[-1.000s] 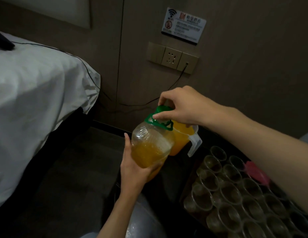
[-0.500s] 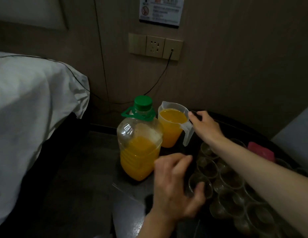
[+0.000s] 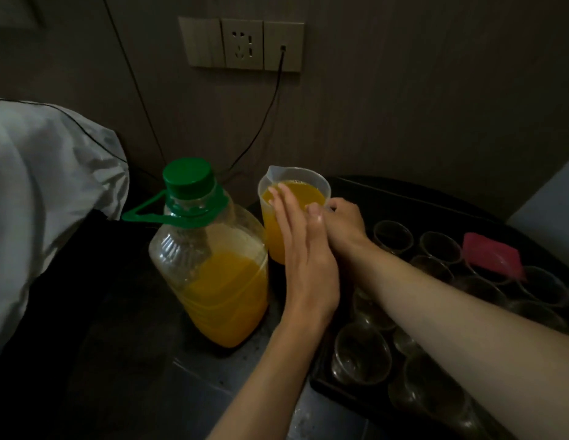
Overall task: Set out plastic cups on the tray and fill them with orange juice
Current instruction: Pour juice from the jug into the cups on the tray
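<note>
Nearby, clear plastic cups (image 3: pixel 361 357) are sitting empty on the dark tray (image 3: pixel 321 381), so we are judging setting-out done and filling not yet begun. Farther off, our left hand (image 3: pixel 305 258) is pressing straight fingers against the clear plastic jug of orange juice (image 3: pixel 272 230), our right hand (image 3: pixel 343 222) gripping its handle.

We're underexposed overall: dim room, no lamp in shot. The brightest patch is the bedsheet (image 3: pixel 38 185) at the left, pale and soft. Juice in the bottle (image 3: pixel 210 265) and jug (image 3: pixel 292 198) reads saturated orange, with small glints on the bottle's shoulder. Cups (image 3: pixel 361 357) on the tray (image 3: pixel 321 381) by the table's (image 3: pixel 197 373) right edge nearly melt into black. The left hand's (image 3: pixel 305 258) fingertips are smeared. The socket plate (image 3: pixel 242 44) bows from the wide lens.
</note>
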`<control>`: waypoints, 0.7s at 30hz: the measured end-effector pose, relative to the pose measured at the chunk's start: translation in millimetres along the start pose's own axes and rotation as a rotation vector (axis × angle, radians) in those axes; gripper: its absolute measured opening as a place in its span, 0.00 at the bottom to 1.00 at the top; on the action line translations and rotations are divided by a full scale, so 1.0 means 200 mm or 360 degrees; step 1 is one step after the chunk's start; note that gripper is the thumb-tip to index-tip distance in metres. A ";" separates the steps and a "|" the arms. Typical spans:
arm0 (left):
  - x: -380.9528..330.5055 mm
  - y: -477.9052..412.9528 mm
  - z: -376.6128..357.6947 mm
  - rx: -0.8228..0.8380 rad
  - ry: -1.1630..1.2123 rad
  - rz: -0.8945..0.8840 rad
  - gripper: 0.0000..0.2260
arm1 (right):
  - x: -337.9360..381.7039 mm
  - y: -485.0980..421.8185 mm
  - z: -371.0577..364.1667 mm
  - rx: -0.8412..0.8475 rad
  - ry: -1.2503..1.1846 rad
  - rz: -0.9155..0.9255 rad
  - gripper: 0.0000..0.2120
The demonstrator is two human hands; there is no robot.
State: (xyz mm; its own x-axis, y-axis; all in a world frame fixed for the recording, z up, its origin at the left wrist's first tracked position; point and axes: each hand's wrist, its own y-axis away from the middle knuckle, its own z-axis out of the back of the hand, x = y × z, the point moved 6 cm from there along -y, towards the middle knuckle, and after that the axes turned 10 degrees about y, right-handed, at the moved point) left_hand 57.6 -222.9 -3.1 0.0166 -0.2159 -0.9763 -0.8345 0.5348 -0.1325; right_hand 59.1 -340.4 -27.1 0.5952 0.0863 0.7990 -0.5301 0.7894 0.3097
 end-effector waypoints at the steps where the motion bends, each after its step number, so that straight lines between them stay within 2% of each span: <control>1: -0.01 0.00 0.00 -0.0019 -0.0016 -0.0049 0.30 | -0.01 0.00 -0.01 0.0000 -0.0098 -0.0040 0.10; 4: 0.01 -0.01 0.02 -0.0077 -0.0005 0.0003 0.32 | -0.02 0.00 0.00 -0.0031 -0.0174 -0.0008 0.06; 9: 0.08 -0.04 0.08 -0.0245 0.0067 0.0132 0.26 | -0.02 0.00 0.03 -0.0169 -0.0268 0.0064 0.07; 21: 0.15 -0.03 0.08 -0.0222 0.0234 0.0406 0.30 | 0.09 0.10 0.20 -0.0278 -0.0373 0.0125 0.07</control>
State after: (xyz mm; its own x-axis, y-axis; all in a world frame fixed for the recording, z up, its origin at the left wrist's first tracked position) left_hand 72.9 -219.2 -33.9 -0.2739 -0.2103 -0.9385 -0.8692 0.4718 0.1480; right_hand 35.6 -347.3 13.8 0.3900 0.0248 0.9205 -0.4452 0.8801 0.1649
